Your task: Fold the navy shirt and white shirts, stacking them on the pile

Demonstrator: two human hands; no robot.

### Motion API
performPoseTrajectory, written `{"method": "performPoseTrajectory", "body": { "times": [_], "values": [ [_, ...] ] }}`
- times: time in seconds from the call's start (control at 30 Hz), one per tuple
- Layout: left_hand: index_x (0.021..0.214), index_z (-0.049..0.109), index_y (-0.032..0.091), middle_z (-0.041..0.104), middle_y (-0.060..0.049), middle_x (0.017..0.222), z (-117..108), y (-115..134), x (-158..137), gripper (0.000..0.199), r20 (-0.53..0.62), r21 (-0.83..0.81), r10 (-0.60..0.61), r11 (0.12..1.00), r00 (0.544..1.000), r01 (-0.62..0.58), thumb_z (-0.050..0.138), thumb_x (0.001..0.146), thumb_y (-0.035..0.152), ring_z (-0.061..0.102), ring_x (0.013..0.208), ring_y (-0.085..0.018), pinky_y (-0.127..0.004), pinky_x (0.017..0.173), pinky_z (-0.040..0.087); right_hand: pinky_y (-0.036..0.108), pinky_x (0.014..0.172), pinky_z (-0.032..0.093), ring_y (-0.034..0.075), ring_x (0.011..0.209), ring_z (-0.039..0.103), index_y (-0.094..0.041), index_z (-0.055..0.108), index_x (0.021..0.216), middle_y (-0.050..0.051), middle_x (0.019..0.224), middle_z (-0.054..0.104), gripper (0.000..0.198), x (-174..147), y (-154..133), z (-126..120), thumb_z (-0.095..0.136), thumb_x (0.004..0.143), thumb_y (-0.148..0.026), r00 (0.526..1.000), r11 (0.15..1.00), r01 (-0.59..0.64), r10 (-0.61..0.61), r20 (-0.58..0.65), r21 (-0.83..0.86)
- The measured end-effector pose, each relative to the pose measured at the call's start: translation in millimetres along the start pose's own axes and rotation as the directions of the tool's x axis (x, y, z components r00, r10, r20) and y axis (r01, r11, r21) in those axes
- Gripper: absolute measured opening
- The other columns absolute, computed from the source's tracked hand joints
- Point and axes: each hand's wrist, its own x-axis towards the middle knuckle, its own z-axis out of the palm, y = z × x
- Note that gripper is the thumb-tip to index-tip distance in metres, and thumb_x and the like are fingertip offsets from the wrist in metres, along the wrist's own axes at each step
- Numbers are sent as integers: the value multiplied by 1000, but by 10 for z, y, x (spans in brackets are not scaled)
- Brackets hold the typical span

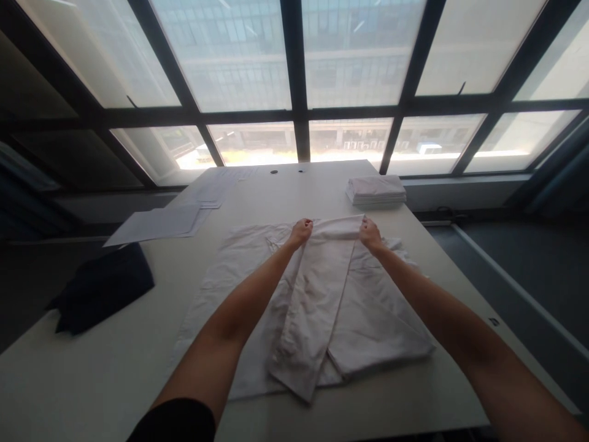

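A white garment [377,325] lies spread and partly folded on the table, its cloth creased. One long panel that looks like a sleeve [317,294] runs down its middle toward me, with a pointed lower end. My left hand [302,232] is closed in a pinch on the left corner of this sleeve's far end. At the right corner of the same end, my right hand [370,233] pinches the cloth too. Between the two hands the far edge is stretched fairly straight and folded over. The fingertips are partly hidden by the fabric.
The white table [184,294] reaches to the window [299,80]. A stack of folded white cloth [376,190] sits at the far right edge. Paper sheets [156,224] lie at the far left, with a dark folded cloth [108,285] nearer me. Two small holes mark the far tabletop.
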Motion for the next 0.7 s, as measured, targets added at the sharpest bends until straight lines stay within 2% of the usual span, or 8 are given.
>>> {"method": "performPoseTrajectory", "body": {
  "times": [0.1,0.27,0.37,0.47,0.57,0.7],
  "values": [
    [114,72,12,74,-13,111,119,-8,227,32,-8,-60,-40,997,999,40,52,92,23,67,99,-20,-29,89,49,33,90,50,24,101,66,-15,71,114,12,102,74,39,301,26,39,48,85,-25,999,996,-51,52,-12,76],
    [109,73,10,73,-8,84,165,-46,469,32,57,-128,-117,984,992,123,58,91,31,64,72,-16,-26,71,50,26,63,52,17,66,63,-13,72,90,4,70,67,25,602,54,91,52,83,-27,985,959,-170,165,43,227],
    [109,74,10,68,-4,72,123,-60,545,33,133,-157,-106,979,985,126,59,93,33,57,59,-12,-23,61,46,24,55,51,13,56,58,-15,68,84,0,62,60,17,711,66,101,54,84,-25,974,925,-225,207,91,307],
    [113,75,12,64,-1,66,84,-71,593,36,207,-181,-60,978,977,98,64,91,39,54,55,-12,-22,57,45,22,54,51,12,55,57,-16,65,78,0,60,59,15,775,97,111,56,85,-26,969,898,-244,216,118,367],
    [111,77,13,68,-2,69,84,-91,607,37,236,-192,-10,980,972,57,67,90,42,56,59,-12,-22,60,47,23,56,53,13,56,58,-16,63,72,1,60,59,19,810,139,129,56,87,-26,969,880,-246,212,129,406],
    [114,76,13,76,-6,93,108,-132,575,31,204,-180,57,984,977,-20,69,90,31,64,77,-14,-21,70,50,24,59,54,13,58,59,-18,60,71,0,60,59,16,816,209,163,56,85,-23,977,875,-211,168,134,435]
  ]
}}
